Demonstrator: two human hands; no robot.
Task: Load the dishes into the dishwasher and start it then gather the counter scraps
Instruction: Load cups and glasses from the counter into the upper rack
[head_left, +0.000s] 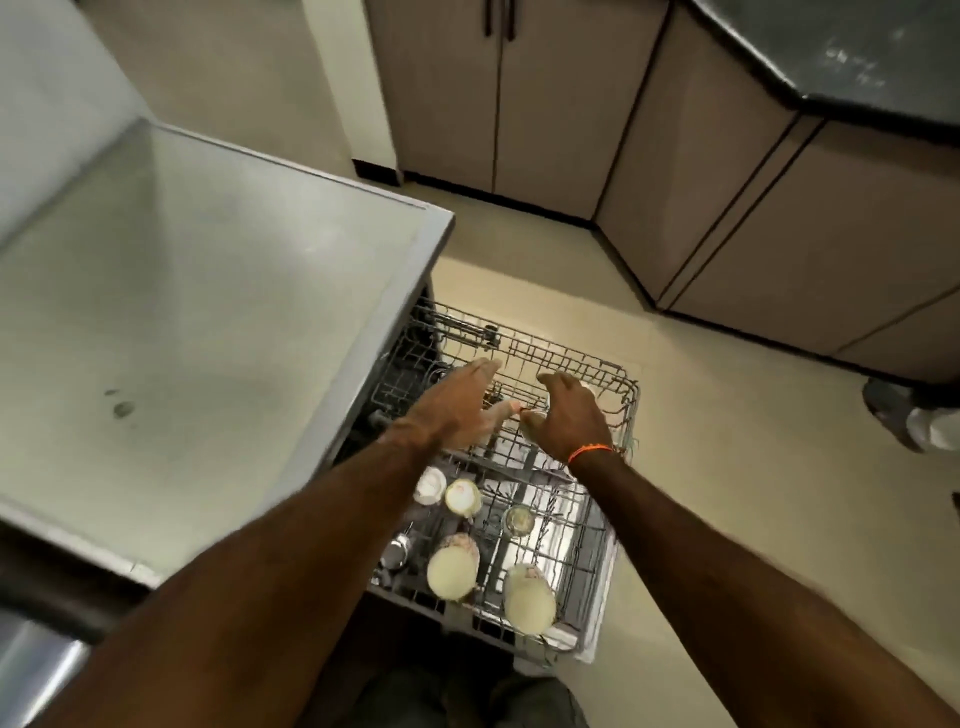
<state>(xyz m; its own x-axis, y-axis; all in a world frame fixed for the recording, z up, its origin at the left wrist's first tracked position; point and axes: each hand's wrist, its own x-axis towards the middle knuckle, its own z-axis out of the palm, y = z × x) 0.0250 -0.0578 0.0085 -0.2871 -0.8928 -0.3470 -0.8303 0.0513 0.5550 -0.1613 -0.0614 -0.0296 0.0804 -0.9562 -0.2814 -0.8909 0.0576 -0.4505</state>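
The dishwasher stands open under the steel counter (208, 291), and its wire upper rack (582, 364) is pulled out over the floor. The nearer rack (582, 561) holds several upturned cups (452, 569), a small glass (518, 519) and a steel cup (397, 552). Both my hands reach over the upper rack. My left hand (457, 408) has its fingers stretched out flat above the wires. My right hand (574, 418), with an orange band at the wrist, curls its fingers and thumb round a clear glass (534, 415) that is mostly hidden and blurred.
Beige cabinet doors (519, 104) line the far wall and the right side under a dark countertop (841, 47). Pale floor (727, 467) lies to the right of the racks. Someone's foot (904, 415) is at the right edge. The steel counter has a few wet spots (122, 408).
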